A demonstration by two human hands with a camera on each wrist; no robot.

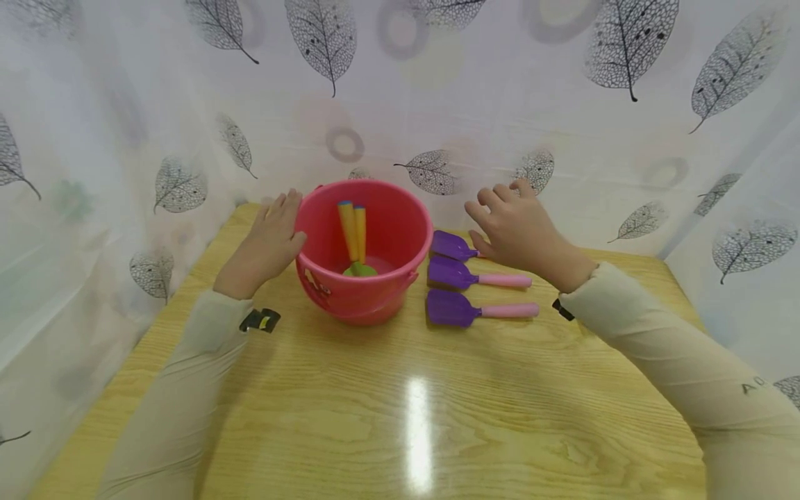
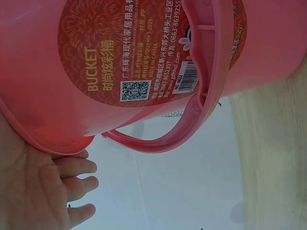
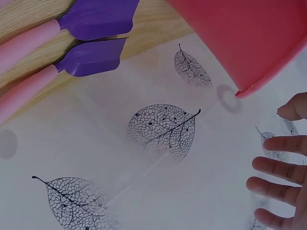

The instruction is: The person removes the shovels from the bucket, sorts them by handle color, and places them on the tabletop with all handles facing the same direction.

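Observation:
A pink-red plastic bucket (image 1: 362, 298) stands upright on the table, its handle (image 2: 211, 86) hanging down the side by a printed label. Inside lean yellow handles (image 1: 353, 232) with blue ends, above a green part at the bottom. My left hand (image 1: 270, 239) lies along the bucket's left rim with fingers extended. To the right of the bucket, three toy shovels (image 1: 451, 307) with purple blades and pink handles lie in a row. Over the farthest shovel (image 1: 453, 245) hovers my right hand (image 1: 515, 226), holding nothing, its fingers spread and loosely bent; it hides part of that handle.
The wooden table (image 1: 337, 423) reaches toward me, with a bright reflection in front of the bucket. A whitish curtain (image 1: 487, 104) printed with dark leaves hangs behind the table and along both sides.

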